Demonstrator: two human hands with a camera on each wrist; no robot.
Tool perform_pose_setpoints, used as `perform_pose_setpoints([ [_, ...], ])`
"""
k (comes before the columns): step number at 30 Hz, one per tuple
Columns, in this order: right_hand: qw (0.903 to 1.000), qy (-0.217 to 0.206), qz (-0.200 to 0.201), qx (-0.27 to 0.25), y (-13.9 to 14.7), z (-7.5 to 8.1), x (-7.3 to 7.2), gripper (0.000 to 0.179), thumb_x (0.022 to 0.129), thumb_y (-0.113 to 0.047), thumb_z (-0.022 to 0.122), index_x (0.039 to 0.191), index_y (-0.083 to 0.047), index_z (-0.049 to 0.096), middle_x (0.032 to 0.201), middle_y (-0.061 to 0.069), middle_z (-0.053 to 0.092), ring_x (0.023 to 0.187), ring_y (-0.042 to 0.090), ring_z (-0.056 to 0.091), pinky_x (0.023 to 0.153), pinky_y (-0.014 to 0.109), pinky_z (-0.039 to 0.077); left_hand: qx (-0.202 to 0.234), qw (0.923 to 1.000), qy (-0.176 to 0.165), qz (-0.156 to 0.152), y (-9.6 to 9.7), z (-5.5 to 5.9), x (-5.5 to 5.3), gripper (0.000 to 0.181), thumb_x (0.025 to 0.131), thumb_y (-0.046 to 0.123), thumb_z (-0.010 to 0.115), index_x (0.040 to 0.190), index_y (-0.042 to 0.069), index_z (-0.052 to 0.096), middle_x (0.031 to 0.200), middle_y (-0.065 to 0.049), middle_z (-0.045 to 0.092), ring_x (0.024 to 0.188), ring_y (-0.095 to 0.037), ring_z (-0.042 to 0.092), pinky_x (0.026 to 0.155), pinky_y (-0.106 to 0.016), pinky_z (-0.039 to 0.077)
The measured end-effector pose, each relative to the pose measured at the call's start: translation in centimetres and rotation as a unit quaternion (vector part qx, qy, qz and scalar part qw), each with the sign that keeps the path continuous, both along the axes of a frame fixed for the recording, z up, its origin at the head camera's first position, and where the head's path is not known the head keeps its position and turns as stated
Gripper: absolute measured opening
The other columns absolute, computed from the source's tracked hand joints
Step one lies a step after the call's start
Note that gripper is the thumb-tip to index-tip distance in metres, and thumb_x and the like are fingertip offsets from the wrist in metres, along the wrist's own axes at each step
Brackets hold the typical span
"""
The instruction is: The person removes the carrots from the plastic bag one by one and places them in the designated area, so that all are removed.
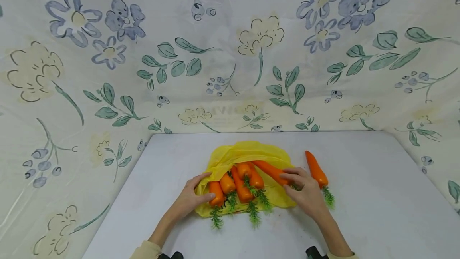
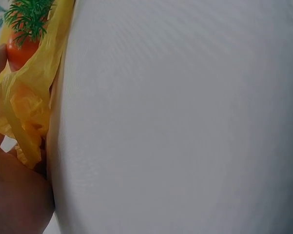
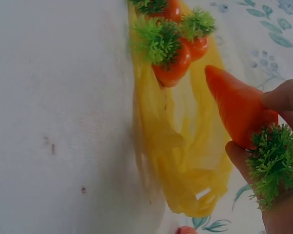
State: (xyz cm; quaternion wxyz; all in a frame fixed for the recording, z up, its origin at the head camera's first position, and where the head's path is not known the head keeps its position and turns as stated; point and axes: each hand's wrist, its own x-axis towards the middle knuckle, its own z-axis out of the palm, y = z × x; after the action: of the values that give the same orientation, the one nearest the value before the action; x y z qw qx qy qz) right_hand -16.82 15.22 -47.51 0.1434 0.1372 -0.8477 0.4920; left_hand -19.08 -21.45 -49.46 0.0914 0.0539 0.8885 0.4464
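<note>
A yellow plastic bag (image 1: 248, 149) lies on the white table with its mouth toward me. Several orange toy carrots (image 1: 241, 187) rest inside, green tops pointing out. At the left rim my left hand (image 1: 190, 196) grips the bag, its thumb against the leftmost carrot (image 1: 216, 193); the left wrist view shows the crumpled plastic by the fingers. My right hand (image 1: 308, 195) pinches another carrot (image 3: 239, 107) near its leafy end, between thumb and fingers. That carrot's tip points left into the right side of the bag mouth.
One more carrot (image 1: 316, 170) lies on the white table (image 1: 373, 195) to the right of the bag, beyond my right hand. A floral cloth (image 1: 223, 71) hangs behind the table and along both sides.
</note>
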Motion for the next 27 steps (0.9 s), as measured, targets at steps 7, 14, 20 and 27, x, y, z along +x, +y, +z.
perform_pose_setpoints([
  [7, 0.9993, 0.023, 0.028, -0.013, 0.1, 0.6, 0.1, 0.030, 0.082, 0.003, 0.074, 0.107, -0.013, 0.077, 0.121, 0.000, 0.065, 0.112, 0.020, 0.059, 0.083, 0.023, 0.054, -0.005, 1.0000, -0.001, 0.001, -0.1, 0.0, -0.1, 0.073, 0.084, 0.046, 0.074, 0.148, 0.028, 0.044, 0.152, -0.016, 0.035, 0.134, -0.035, 0.035, 0.107, -0.064, 0.029],
  [14, 0.9961, 0.063, 0.037, -0.050, 0.2, 1.5, 0.3, 0.032, 0.081, 0.008, 0.074, 0.107, -0.011, 0.077, 0.121, 0.003, 0.065, 0.107, 0.012, 0.059, 0.082, 0.020, 0.053, 0.000, 1.0000, -0.003, 0.000, 0.0, 0.0, 0.0, 0.073, 0.084, 0.045, 0.074, 0.148, 0.028, 0.044, 0.152, -0.016, 0.034, 0.135, -0.035, 0.033, 0.108, -0.065, 0.027],
  [20, 0.9950, 0.071, 0.020, -0.067, 0.7, 1.7, 0.1, 0.028, 0.084, 0.004, 0.074, 0.109, -0.009, 0.076, 0.121, 0.007, 0.065, 0.103, 0.007, 0.059, 0.081, 0.018, 0.053, 0.001, 1.0000, 0.001, -0.005, -0.1, -0.1, 0.0, 0.073, 0.084, 0.044, 0.074, 0.148, 0.028, 0.044, 0.153, -0.015, 0.034, 0.136, -0.035, 0.032, 0.107, -0.065, 0.027],
  [27, 0.9950, 0.032, -0.012, -0.094, 1.7, 1.8, -0.1, 0.023, 0.087, 0.001, 0.073, 0.109, -0.005, 0.074, 0.124, 0.006, 0.062, 0.109, 0.008, 0.057, 0.084, 0.015, 0.050, 0.007, 0.9999, 0.002, -0.011, -0.1, -0.2, 0.0, 0.072, 0.085, 0.044, 0.074, 0.149, 0.028, 0.044, 0.154, -0.015, 0.033, 0.137, -0.035, 0.031, 0.109, -0.065, 0.025],
])
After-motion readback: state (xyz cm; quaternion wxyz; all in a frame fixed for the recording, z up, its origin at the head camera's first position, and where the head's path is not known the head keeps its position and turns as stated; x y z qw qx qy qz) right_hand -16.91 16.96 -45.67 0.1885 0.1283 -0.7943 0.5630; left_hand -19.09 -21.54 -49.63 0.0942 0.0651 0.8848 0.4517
